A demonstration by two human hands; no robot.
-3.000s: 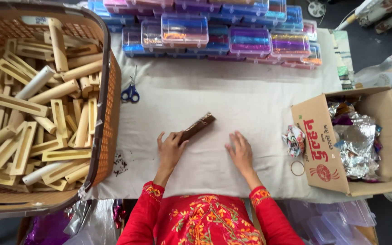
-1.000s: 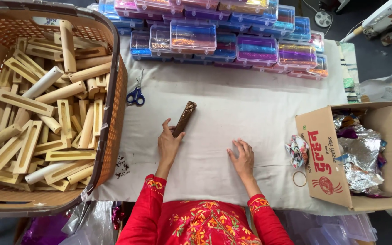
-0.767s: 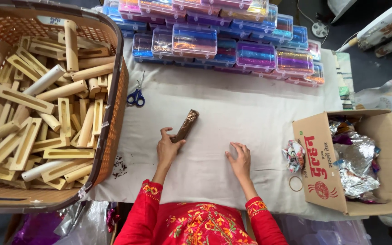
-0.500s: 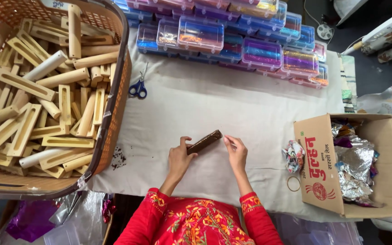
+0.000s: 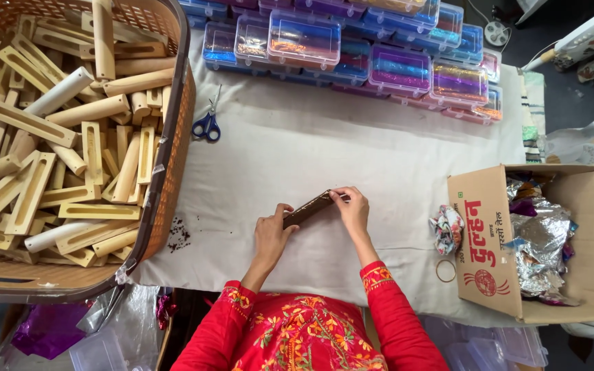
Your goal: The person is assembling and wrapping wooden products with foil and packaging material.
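A dark brown stick-shaped piece [image 5: 309, 208] lies slanted just above the white cloth [image 5: 324, 151] in front of me. My left hand [image 5: 273, 233] grips its lower left end. My right hand [image 5: 353, 209] pinches its upper right end with the fingertips. Both red embroidered sleeves reach in from the bottom of the view.
A large woven basket [image 5: 173, 158] full of pale wooden pieces stands at the left. Blue-handled scissors [image 5: 207, 126] lie beside it. Stacked clear plastic boxes [image 5: 352, 48] with coloured contents line the far edge. A cardboard box [image 5: 496, 254] with crumpled foil sits at the right, a rubber ring [image 5: 446, 271] near it.
My left hand has lifted and turned the brown piece from pointing away to lying crosswise. My right hand has left the cloth and taken hold of its other end.
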